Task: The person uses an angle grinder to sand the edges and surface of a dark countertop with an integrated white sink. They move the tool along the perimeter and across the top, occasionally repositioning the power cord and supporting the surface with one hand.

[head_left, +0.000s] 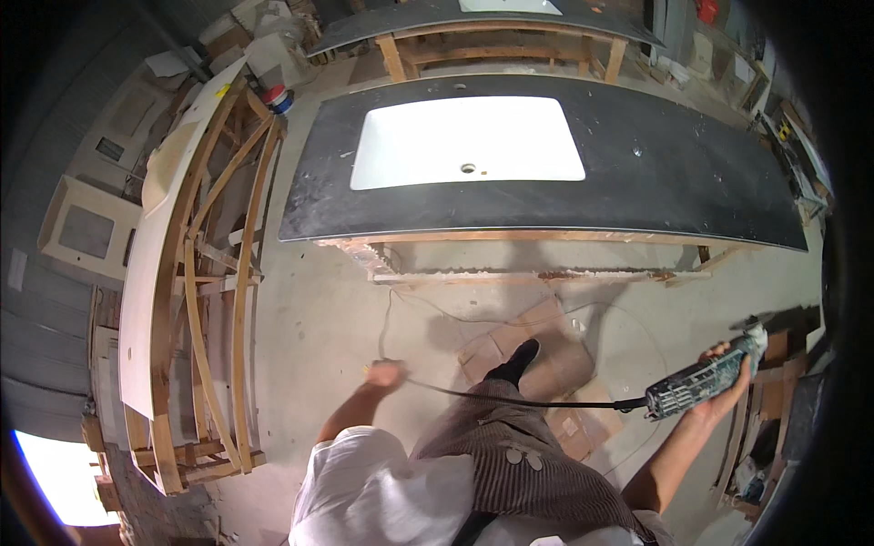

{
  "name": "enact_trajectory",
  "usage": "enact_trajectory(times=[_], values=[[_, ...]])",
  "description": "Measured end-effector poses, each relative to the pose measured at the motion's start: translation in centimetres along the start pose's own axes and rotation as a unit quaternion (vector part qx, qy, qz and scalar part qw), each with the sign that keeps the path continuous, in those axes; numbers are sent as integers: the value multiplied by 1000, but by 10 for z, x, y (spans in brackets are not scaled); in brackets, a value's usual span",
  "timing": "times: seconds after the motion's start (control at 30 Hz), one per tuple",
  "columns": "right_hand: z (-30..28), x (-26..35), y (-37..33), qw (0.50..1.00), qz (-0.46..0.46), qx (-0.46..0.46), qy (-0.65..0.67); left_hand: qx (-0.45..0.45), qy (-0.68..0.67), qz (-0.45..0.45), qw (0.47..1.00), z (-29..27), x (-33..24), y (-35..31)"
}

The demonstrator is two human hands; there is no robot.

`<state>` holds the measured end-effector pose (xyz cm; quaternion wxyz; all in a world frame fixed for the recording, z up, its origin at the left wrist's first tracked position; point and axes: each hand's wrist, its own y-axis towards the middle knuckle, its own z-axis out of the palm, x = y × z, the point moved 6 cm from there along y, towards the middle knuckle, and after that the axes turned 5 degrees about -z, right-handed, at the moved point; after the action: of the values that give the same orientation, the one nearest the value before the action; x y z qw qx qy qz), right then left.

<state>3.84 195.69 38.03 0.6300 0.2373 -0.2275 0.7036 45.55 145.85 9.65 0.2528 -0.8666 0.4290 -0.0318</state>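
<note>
In my right hand (730,382), out to the right, is a dusty dark green angle grinder (696,380). My fingers wrap around its body, and its head end points away to the upper right. A black power cord (528,402) leaves the grinder's rear and runs across in front of my legs to my left hand (386,374). That hand is closed around the cord. Beyond it, the cord hangs to the floor and loops toward the right. Ahead of me, a dark grey countertop (674,196) with a white rectangular sink (455,136) rests on a wooden frame.
Flattened cardboard (564,364) lies on the floor under my foot. To the left stands a long wooden rack (189,282) with a pale panel (150,309) along it. Another dark countertop (419,25) is at the back. Boxes and clutter line the right side.
</note>
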Motion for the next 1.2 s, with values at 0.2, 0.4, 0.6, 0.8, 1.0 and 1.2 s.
enact_trajectory(times=[0.2,0.4,0.6,0.8,1.0,1.2], values=[[-22,95,-53,995,-92,31,-22,-68,64,-169,981,-50,132,-53],[-47,184,-108,990,-116,61,-61,-343,-107,-341,869,-100,273,-91],[-35,209,-121,927,-277,-241,-77,-616,-446,-414,500,-119,448,-182],[17,109,-81,949,-223,-197,-104,-687,-619,-300,234,-186,518,-301],[58,11,-30,996,-78,6,-48,-716,-638,-121,255,-308,482,-366],[132,-31,-19,997,-55,46,-43,-849,-426,-228,214,-340,451,-480]])
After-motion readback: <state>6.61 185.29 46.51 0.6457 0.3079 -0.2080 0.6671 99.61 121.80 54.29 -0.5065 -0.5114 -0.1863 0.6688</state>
